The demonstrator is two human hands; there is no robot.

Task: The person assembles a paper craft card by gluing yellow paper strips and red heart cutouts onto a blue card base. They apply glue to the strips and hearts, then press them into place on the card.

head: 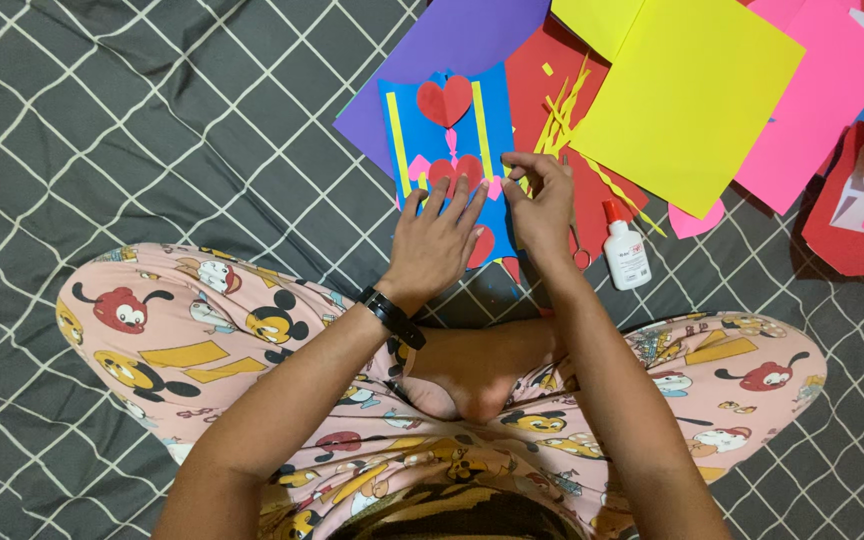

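Head view: blue paper card with red hearts and yellow strips (452,125) lies on the grey checked bedspread (152,130), near its far edge. Left hand (439,243) presses it, fingers spread flat. Right hand (542,205) pinches the card's right edge. Judged light, flimsy, crease-prone; hold by edges.

Seated cross-legged, knees spread wide to either side, one bare foot (472,375) tucked at the centre, sole turned up. Both arms reaching forward from the lower edge of the view, forearms bare and converging toward the middle. Left hand (439,235) laid flat, palm down, fingers (457,198) spread and pointing away from the body, a dark band (392,315) around the wrist. Right hand (542,205) just beside the left, wrist bent, fingers curled inward with thumb and fingertips drawn together in a pinch. Hands close, almost touching at the fingertips.
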